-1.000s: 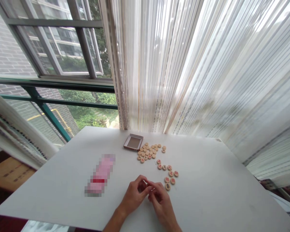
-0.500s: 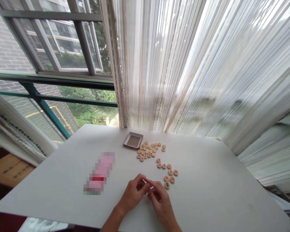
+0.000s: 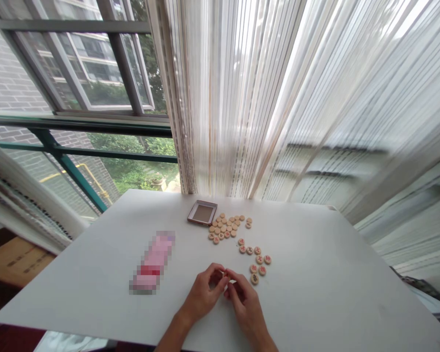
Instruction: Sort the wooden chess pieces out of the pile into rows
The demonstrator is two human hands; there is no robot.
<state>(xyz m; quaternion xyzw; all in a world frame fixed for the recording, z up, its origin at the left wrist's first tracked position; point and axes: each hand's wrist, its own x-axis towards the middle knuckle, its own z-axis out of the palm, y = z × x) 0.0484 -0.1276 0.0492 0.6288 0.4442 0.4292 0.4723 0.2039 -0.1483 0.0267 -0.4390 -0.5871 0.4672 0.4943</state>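
Observation:
Above the near part of the white table (image 3: 308, 303), my left hand (image 3: 206, 289) and my right hand (image 3: 244, 296) meet at the fingertips, both pinched closed. Between them shows a small tan bit of what looks like a Chinese chess piece (image 3: 226, 275), mostly covered by the fingers. Just right of my right hand lies a black-marked chess piece (image 3: 254, 279). Beyond it, several red-marked pieces (image 3: 262, 270) and a black-marked piece (image 3: 250, 250) lie face up in a loose trail. Farther back is a cluster of round wooden pieces (image 3: 223, 229), most with blank sides up.
A shallow square box or lid (image 3: 194, 221) sits behind the cluster, near its left side. On the left lies a pink blurred-out item (image 3: 156, 256). A striped curtain (image 3: 220, 98) and window (image 3: 95, 68) border the table's far edge; a cardboard box (image 3: 16, 259) stands beyond the left edge.
My fingertips have shifted slightly, and a little tan now shows between them. The view has moved a touch; the pieces on the table lie as before.

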